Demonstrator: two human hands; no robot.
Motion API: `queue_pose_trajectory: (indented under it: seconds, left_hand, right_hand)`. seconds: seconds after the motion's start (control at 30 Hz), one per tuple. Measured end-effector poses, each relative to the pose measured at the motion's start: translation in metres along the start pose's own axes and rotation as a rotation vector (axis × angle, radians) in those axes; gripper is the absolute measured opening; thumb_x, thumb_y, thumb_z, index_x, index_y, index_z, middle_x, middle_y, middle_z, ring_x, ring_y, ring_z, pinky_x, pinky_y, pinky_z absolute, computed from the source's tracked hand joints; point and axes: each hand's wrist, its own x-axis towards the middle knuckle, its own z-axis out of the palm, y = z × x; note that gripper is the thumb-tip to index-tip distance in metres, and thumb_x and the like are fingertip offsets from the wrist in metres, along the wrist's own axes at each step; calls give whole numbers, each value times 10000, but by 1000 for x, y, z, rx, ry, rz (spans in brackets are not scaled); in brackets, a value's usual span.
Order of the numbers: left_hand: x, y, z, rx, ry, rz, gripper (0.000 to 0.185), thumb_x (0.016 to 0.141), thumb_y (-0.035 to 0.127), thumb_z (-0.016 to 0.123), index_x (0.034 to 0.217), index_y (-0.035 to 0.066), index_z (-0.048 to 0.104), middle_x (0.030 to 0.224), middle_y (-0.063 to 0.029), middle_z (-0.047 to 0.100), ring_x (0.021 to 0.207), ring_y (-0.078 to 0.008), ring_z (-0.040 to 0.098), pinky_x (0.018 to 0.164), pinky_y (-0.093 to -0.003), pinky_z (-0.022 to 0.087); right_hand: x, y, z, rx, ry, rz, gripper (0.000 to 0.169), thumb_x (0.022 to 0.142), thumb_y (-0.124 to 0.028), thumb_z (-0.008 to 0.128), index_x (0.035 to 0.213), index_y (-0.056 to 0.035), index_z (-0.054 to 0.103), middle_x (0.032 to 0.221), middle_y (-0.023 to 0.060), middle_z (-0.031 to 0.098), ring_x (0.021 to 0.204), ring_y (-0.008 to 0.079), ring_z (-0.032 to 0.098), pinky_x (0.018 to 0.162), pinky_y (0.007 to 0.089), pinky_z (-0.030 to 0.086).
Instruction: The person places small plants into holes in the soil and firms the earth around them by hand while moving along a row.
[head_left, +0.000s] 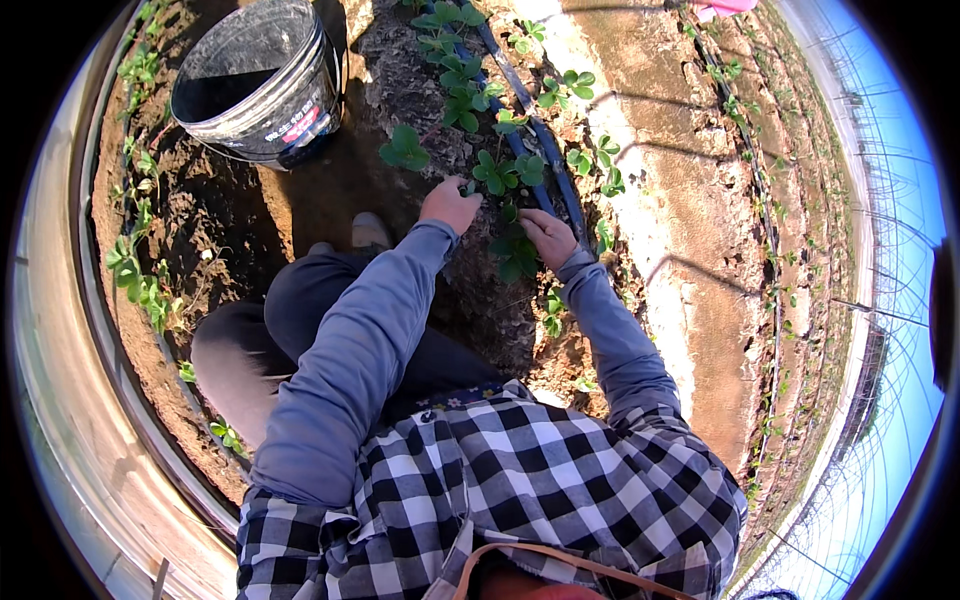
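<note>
Before me is a raised soil bed with low strawberry plants. My left hand (452, 204) is bent at the near side of the row, thumb and finger pinched on a small dark green leaf piece (467, 189). Just beyond its fingertips grows a leafy strawberry plant (496, 174). My right hand (550, 238) reaches in from the other side. Its fingertips are at a small leaf (511, 213); whether they grip it is hidden. Between my wrists, a darker cluster of strawberry leaves (514, 255) lies in shadow.
Two black drip hoses (551, 154) run along the bed beside my right hand. A dirty black plastic bucket (259, 86) with writing stands in the furrow at upper left. My shoe (370, 231) is below it. More plant rows (757, 172) stretch to the right under greenhouse hoops.
</note>
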Motion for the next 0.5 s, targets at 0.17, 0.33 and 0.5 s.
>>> queue_pose_trajectory:
  seconds: [0.17, 0.33, 0.5]
  left_hand:
    - [2, 8, -10, -140, -8, -38, 596, 653, 337, 663, 1124, 12, 496, 1020, -179, 581, 944, -294, 559, 829, -351, 426]
    - [13, 17, -4, -268, 94, 186, 584, 649, 338, 669, 1111, 19, 509, 994, -168, 592, 911, -283, 571, 801, -343, 435]
    - [26, 20, -18, -269, -10, -36, 415, 671, 320, 646, 961, 27, 600, 879, -166, 616, 826, -289, 585, 736, -352, 445]
  right_hand:
    - [16, 4, 8, -77, -284, 215, 225, 780, -207, 556, 921, -41, 614, 800, 105, 623, 760, 209, 597, 702, 295, 459]
    - [46, 4, 18, -58, -8, 211, 275, 745, -213, 588, 956, -36, 593, 815, 115, 627, 756, 227, 607, 688, 325, 465]
    - [58, 6, 26, -255, 138, 224, 311, 728, -205, 606, 992, -44, 573, 840, 100, 632, 742, 240, 615, 679, 342, 470]
